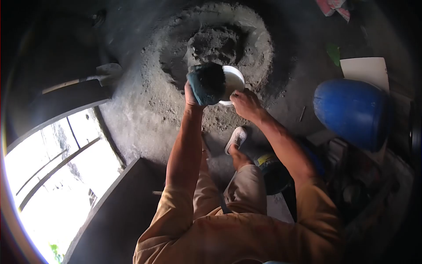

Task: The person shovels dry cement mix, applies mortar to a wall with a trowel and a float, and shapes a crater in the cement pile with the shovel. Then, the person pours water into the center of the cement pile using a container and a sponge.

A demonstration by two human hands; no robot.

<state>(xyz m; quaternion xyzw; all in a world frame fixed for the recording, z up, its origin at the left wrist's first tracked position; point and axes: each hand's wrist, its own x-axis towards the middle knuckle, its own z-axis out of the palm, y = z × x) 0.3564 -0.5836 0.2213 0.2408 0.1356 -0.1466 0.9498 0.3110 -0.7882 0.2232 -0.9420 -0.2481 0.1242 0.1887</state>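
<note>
My left hand (190,95) is closed on a dark green container (206,86) with a blackish top, held up in front of me; its inside cannot be made out. Right beside it is a white-rimmed round tub (239,75) with something greyish inside. The fingers of my right hand (246,104) are closed on the near right edge of that tub. Below both vessels, a ring of grey cement-like mix (259,48) lies on the floor, with a rough lumpy mound (215,44) in its middle.
To the left lies a shovel (109,73) with a wooden handle, above a bright barred window opening (57,163). On the right are a blue barrel (351,112) on its side, a pale board (367,70) and a dark bucket (274,176) near my leg.
</note>
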